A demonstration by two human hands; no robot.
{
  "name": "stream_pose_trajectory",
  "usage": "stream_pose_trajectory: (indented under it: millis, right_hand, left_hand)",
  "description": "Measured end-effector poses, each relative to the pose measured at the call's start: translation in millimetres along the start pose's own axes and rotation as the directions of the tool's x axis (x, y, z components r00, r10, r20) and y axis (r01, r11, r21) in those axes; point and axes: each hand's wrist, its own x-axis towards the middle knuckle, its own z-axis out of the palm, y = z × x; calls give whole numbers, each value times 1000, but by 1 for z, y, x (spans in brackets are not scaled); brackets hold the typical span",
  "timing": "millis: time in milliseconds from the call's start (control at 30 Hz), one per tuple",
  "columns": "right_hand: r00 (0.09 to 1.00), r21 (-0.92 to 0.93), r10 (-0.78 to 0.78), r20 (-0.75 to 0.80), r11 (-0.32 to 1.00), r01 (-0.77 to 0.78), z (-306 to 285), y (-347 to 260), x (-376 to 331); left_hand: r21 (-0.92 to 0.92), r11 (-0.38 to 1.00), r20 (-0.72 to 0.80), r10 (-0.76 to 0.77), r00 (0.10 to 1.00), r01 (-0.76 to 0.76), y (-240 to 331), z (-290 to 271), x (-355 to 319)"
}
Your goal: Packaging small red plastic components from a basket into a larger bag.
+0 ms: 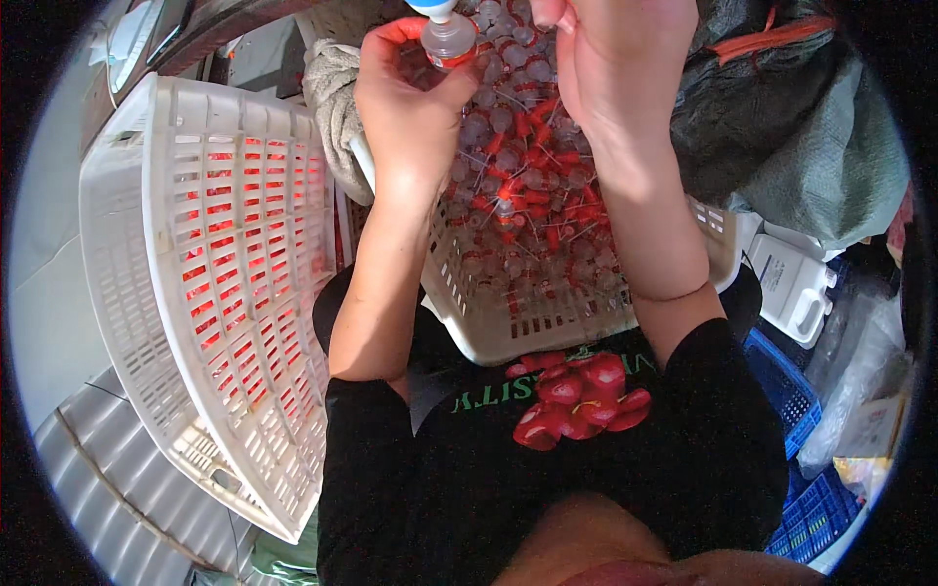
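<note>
Head camera looks down at our two arms, which reach up over a white basket (508,337) on our lap. Our left hand (410,103) is closed around a small clear bottle (447,41) with a red band. We hold it up near the top of the picture, just above the basket. A blue and white tip (432,8) touches the top of the bottle. Our right hand (616,59) is up beside it. Its fingers are curled, but the top edge cuts them off, so we cannot tell what they pinch.

Inside the basket lies a big heap of little bottles (532,195) with red parts and thin sticks. A second white basket (210,293) leans at our left, with red showing through its holes. A grey rag (332,98) hangs behind our left hand. A dark bag (772,107) sits at our right, and a white jug (796,288) and blue crates (782,391) are lower down on that side.

What could go wrong? We think the small bottle could slip, because it is smooth and we grip it only with our fingertips. Then it would fall into the heap and get lost among the others. The basket could also tip off our lap if we lean, and the bottles would spill.
</note>
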Motion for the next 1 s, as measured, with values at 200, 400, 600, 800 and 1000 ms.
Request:
stream_pose_trajectory:
  millis: [200, 400, 600, 800, 1000]
  right_hand:
    - [996, 78, -78, 52, 994, 74, -1, 3, 1]
    - [999, 72, -40, 20, 997, 39, -3, 8, -3]
    - [977, 283, -190, 101, 947, 155, -7, 21, -2]
    - [974, 254, -196, 110, 953, 163, -6, 22, -3]
    - [995, 154, -94, 37, 984, 87, -4, 14, -8]
  left_hand:
    - [8, 1000, -6, -9, 1000, 10, -3, -4, 2]
    - [39, 999, 18, 15, 1000, -15, -3, -5, 3]
    - [58, 998, 37, 7, 999, -9, 1, -3, 2]
    - [20, 1000, 38, 11, 999, -12, -3, -7, 3]
    - [15, 1000, 51, 3, 999, -3, -5, -8, 4]
